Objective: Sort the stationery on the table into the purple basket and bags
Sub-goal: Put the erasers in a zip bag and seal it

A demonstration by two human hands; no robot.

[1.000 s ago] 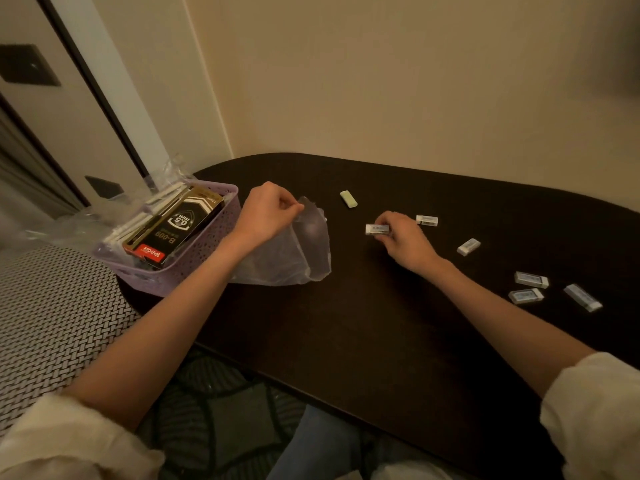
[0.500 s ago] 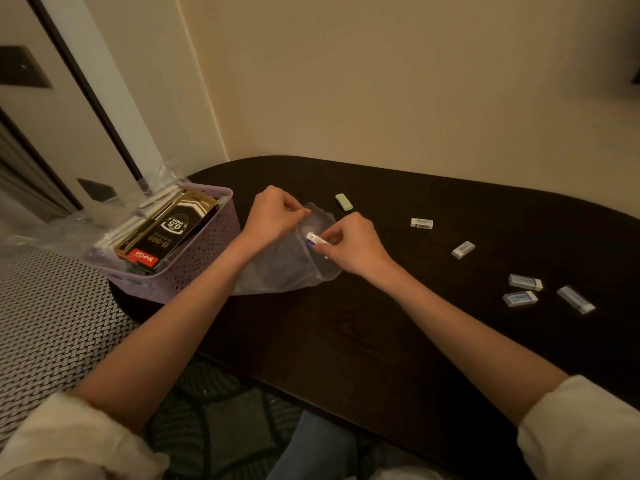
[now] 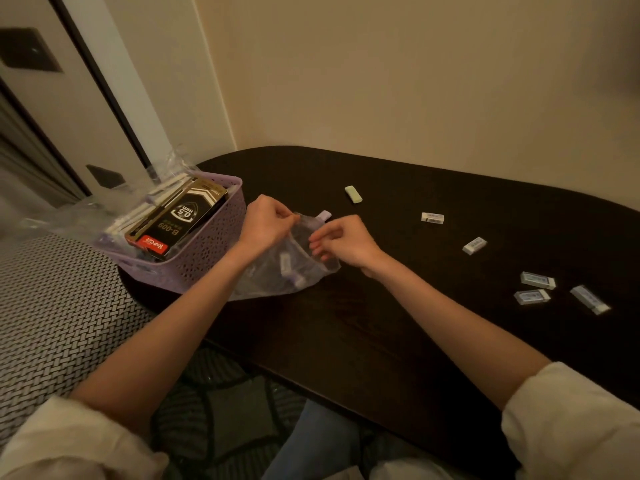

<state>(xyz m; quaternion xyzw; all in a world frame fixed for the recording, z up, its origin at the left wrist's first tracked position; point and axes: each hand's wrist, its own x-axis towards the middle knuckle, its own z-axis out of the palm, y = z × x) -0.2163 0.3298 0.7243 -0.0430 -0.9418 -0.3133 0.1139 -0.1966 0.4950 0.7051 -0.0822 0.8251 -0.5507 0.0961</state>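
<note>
Head view: the eraser (image 3: 284,264) carried over a moment ago now lies inside the clear bag (image 3: 277,271). The right hand (image 3: 346,242) has released it, fingers loose, while the left hand (image 3: 265,221) pinches the bag's mouth. Six erasers remain on the surface (image 3: 398,306).

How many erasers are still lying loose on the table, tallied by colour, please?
White sleeved erasers: 5
Green eraser: 1
Total: 6 loose on the table; those already in the clear bag are not counted.
</note>
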